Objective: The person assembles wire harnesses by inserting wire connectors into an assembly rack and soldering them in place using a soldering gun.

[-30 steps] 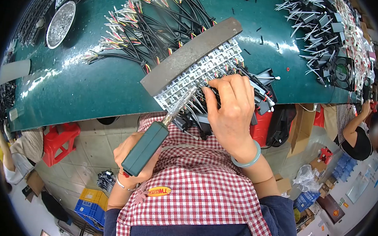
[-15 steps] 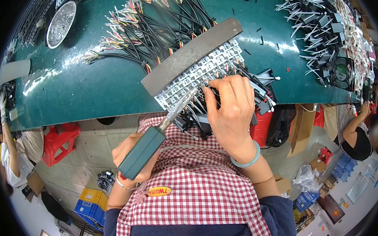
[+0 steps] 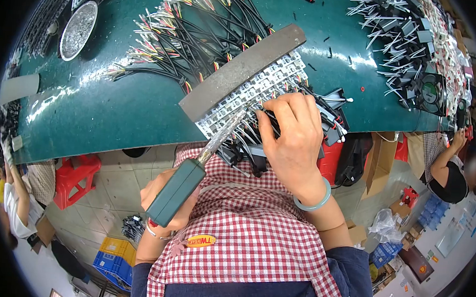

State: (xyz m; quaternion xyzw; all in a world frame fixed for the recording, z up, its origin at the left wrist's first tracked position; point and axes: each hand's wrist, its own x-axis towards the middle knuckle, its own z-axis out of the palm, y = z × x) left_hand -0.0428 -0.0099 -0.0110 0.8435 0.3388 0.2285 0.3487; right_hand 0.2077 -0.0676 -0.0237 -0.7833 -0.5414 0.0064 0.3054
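Observation:
My left hand (image 3: pixel 155 195) is wrapped around the green handle of a soldering iron (image 3: pixel 177 192), whose metal shaft slants up to a row of small white circuit boards (image 3: pixel 254 93). With thumb and fingers pinched together, my right hand (image 3: pixel 292 135) is at the lower edge of those boards beside the iron's tip, on a thin wire (image 3: pixel 258 107); the exact grip is partly hidden. A long grey-brown metal bar (image 3: pixel 242 73) lies across the boards' upper side. Black cables and connectors (image 3: pixel 256 155) hang from the boards toward the table edge.
Bundles of black cables with bare coloured ends (image 3: pixel 157 47) spread over the green table (image 3: pixel 99 120). A round dish (image 3: pixel 78 31) stands at the upper left. More connectors (image 3: pixel 405 44) and a small fan (image 3: pixel 431 92) lie to the right. Other people sit at both sides; red stools (image 3: pixel 76 180) are below.
The soldering iron and my left hand have shifted very slightly left. My right hand has moved a little down and right at the wrist, its fingertips staying at the boards.

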